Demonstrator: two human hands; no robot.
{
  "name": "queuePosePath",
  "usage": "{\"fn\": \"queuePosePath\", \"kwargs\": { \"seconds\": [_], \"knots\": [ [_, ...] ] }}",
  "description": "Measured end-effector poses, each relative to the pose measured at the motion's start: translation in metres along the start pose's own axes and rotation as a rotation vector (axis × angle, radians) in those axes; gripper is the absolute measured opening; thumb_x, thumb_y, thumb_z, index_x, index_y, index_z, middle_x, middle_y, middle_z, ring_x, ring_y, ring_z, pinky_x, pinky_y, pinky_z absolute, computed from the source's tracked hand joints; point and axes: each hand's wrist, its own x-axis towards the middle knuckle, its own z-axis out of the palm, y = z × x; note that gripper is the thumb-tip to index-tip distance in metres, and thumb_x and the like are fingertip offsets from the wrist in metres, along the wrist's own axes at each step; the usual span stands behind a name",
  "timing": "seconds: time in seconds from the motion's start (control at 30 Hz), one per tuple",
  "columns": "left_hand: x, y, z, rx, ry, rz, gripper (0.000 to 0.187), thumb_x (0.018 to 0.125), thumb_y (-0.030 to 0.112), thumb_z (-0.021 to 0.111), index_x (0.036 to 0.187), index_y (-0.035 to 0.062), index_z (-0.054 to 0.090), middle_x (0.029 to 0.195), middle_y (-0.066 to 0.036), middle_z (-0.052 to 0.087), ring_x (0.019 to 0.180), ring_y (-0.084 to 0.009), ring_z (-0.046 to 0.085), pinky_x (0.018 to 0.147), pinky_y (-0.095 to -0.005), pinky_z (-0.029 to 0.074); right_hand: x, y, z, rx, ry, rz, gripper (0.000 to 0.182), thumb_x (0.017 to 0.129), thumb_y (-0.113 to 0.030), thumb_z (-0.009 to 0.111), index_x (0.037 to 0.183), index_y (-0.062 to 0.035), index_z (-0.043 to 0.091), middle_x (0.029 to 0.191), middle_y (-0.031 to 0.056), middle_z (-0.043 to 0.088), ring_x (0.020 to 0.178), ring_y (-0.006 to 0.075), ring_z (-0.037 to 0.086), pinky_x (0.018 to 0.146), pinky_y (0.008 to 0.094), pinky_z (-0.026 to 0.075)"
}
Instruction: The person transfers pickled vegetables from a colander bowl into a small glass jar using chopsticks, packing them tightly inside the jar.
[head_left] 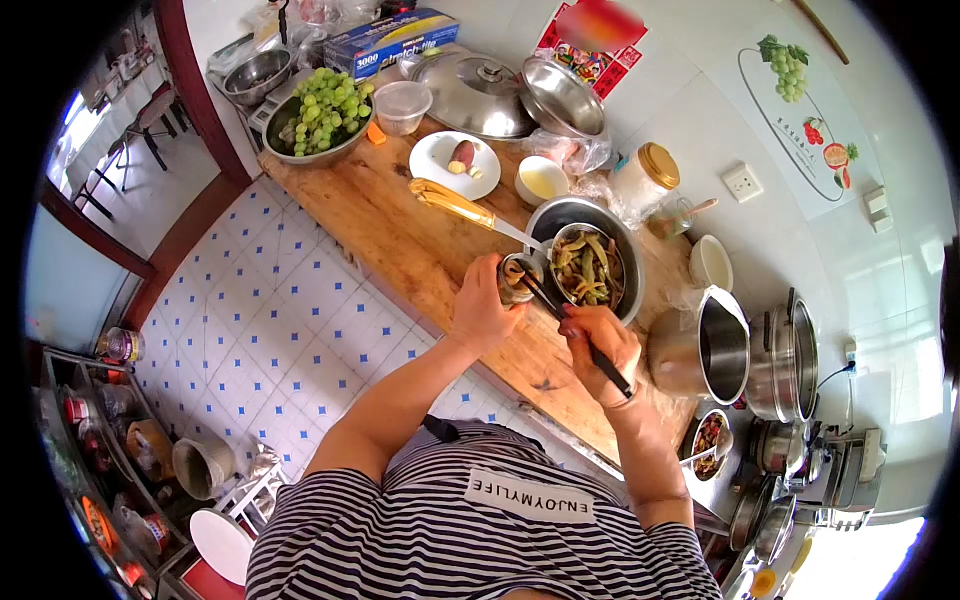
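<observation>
Head view: L hand [482, 305] near ctr of frame, fingers curled round a small jar [513, 290], its mouth tilted up toward the cam, w/ brownish food visible inside. R hand [603, 348], just right of ctr, fingers closed on black chopsticks [611, 370], which point up-left, tips at the jar's mouth; can't tell if the tips pinch any food.

Just beside the jar, up & right: big metal bowl [633, 268] w/ cut veg [588, 268], green-brown, in a round inner pan. A long handle [455, 202], yellowish, runs from there toward upper left, above the wooden counter [350, 192].

Upper ctr: white plate [428, 162] w/ a reddish piece [463, 153] & small pale bits; next to it a small white bowl [541, 202], yellow stuff inside. Upper left: green grapes [330, 110] heaped in a bowl. Right of ctr: tall metal pot [680, 350], near R hand.
</observation>
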Motion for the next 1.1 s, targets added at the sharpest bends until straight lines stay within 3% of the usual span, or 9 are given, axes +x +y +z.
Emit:
{"fn": "queuePosePath", "kwargs": {
  "seconds": [0.13, 0.23, 0.37, 0.43, 0.47, 0.6, 0.73, 1.0, 1.1],
  "knots": [
    [0.0, -0.002, 0.0, 0.018, 0.002, 0.016, 0.075, 0.067, 0.014, 0.083, 0.128, 0.0001, 0.04, 0.122, -0.024, 0.051, 0.114, -0.0427, 0.051, 0.094, -0.0465, 0.046, 0.008, -0.001, -0.014, 0.314, 0.011, 0.405, 0.013, 0.087, 0.007, 0.066, 0.1, 0.0065, 0.068, 0.101, 0.0158, 0.069, 0.077, 0.0172, 0.069, 0.063, 0.0257, 0.059],
    [0.001, 0.002, -0.003, -0.006, -0.004, 0.015, 0.075, 0.067, 0.014, 0.083, 0.127, 0.0, 0.041, 0.121, -0.023, 0.051, 0.113, -0.0419, 0.051, 0.094, -0.0463, 0.047, 0.016, -0.009, -0.037, 0.344, 0.019, 0.474, 0.015, 0.089, 0.004, 0.067, 0.103, 0.0064, 0.069, 0.102, 0.0142, 0.07, 0.079, 0.0162, 0.069, 0.063, 0.0257, 0.06],
    [0.001, 0.002, -0.002, -0.01, -0.007, 0.003, 0.074, 0.067, 0.014, 0.083, 0.126, 0.0001, 0.041, 0.12, -0.023, 0.051, 0.113, -0.0414, 0.052, 0.093, -0.0459, 0.047, 0.009, -0.003, -0.042, 0.366, 0.141, 0.509, 0.021, 0.099, -0.011, 0.059, 0.104, 0.0077, 0.067, 0.094, 0.0152, 0.071, 0.079, 0.0182, 0.069, 0.064, 0.0294, 0.061],
    [0.001, 0.005, -0.005, -0.02, -0.016, -0.012, 0.074, 0.067, 0.013, 0.083, 0.126, -0.0001, 0.041, 0.12, -0.023, 0.051, 0.113, -0.0416, 0.051, 0.094, -0.0461, 0.047, -0.004, 0.013, -0.027, 0.62, 0.347, 0.675, 0.03, 0.102, -0.019, 0.055, 0.104, 0.0083, 0.066, 0.092, 0.0162, 0.071, 0.079, 0.02, 0.069, 0.066, 0.0329, 0.062],
    [0.001, 0.006, -0.006, -0.02, -0.015, -0.014, 0.074, 0.067, 0.013, 0.083, 0.126, -0.0001, 0.041, 0.12, -0.023, 0.051, 0.113, -0.0416, 0.051, 0.094, -0.0461, 0.047, -0.012, 0.018, -0.019, 0.59, 0.322, 0.713, 0.032, 0.102, -0.023, 0.056, 0.103, 0.008, 0.065, 0.092, 0.0166, 0.07, 0.081, 0.0213, 0.07, 0.068, 0.0345, 0.062],
    [0.001, 0.008, -0.005, 0.006, 0.02, -0.021, 0.072, 0.068, 0.013, 0.083, 0.125, -0.0001, 0.042, 0.117, -0.021, 0.052, 0.109, -0.0408, 0.053, 0.091, -0.0454, 0.047, -0.023, 0.017, -0.003, 0.567, 0.272, 0.673, 0.03, 0.101, -0.019, 0.057, 0.106, 0.0093, 0.065, 0.096, 0.016, 0.069, 0.084, 0.0211, 0.069, 0.072, 0.0352, 0.062],
    [-0.001, 0.004, 0.0, 0.057, 0.056, 0.026, 0.071, 0.068, 0.014, 0.084, 0.124, -0.0008, 0.043, 0.114, -0.02, 0.052, 0.106, -0.0403, 0.054, 0.088, -0.0451, 0.047, -0.016, 0.003, -0.004, 0.437, 0.086, 0.631, 0.02, 0.099, -0.006, 0.056, 0.109, 0.0088, 0.064, 0.096, 0.0137, 0.069, 0.085, 0.0181, 0.068, 0.075, 0.0309, 0.062],
    [0.001, 0.006, -0.004, -0.003, 0.035, 0.042, 0.072, 0.067, 0.011, 0.084, 0.124, -0.0006, 0.043, 0.113, -0.02, 0.052, 0.104, -0.0406, 0.054, 0.088, -0.0449, 0.047, -0.007, -0.015, -0.046, 0.477, 0.22, 0.601, 0.025, 0.102, -0.012, 0.052, 0.108, 0.0087, 0.064, 0.098, 0.0171, 0.069, 0.086, 0.0203, 0.069, 0.072, 0.0316, 0.062],
    [0.001, 0.006, -0.004, 0.0, 0.035, 0.042, 0.073, 0.066, 0.012, 0.084, 0.124, 0.0001, 0.043, 0.114, -0.021, 0.052, 0.105, -0.0411, 0.054, 0.088, -0.0451, 0.048, -0.016, -0.007, -0.023, 0.483, 0.238, 0.553, 0.026, 0.103, -0.013, 0.05, 0.108, 0.0083, 0.063, 0.099, 0.017, 0.069, 0.086, 0.0214, 0.07, 0.075, 0.0313, 0.061]
  ]
}}
